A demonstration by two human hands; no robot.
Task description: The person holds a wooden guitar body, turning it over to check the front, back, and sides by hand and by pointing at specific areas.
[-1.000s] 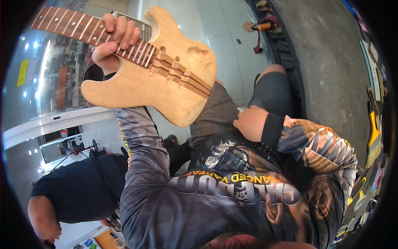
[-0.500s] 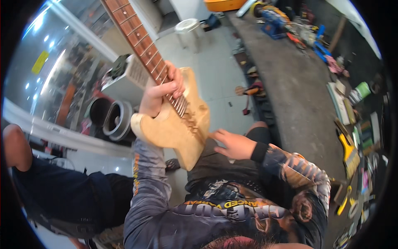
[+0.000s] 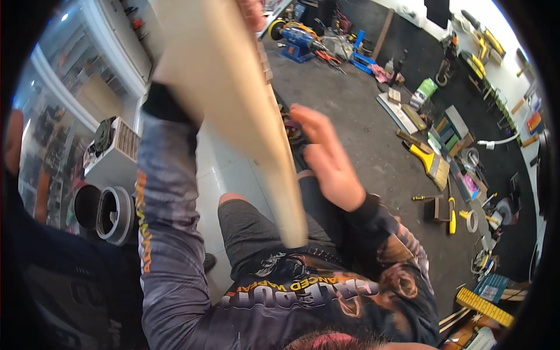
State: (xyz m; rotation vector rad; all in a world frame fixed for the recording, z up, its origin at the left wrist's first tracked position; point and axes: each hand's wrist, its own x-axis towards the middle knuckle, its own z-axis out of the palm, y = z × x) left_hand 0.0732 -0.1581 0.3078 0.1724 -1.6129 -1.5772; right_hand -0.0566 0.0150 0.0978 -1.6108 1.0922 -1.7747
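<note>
A pale, bare-wood electric guitar is raised close in front of me, tilted and smeared by motion. Its broad back faces me, and a thin edge of its string side shows along the right. My left hand grips it near the top of the picture. Only some fingers show past the wood; the guitar hides the rest of that hand. To the right of the body, my right hand hangs in the air with nothing in it, fingers stretched and partly spread, apart from the guitar.
On my right runs a dark workbench bearing a blue bench grinder, a yellow-handled brush and a yellow-handled saw. At left are a white boxy unit, a round bin and another person's dark clothing.
The guitar has come up toward me and turned from its string side to its back. My right hand has lifted off my lap area, and my view has swung right over the bench.
</note>
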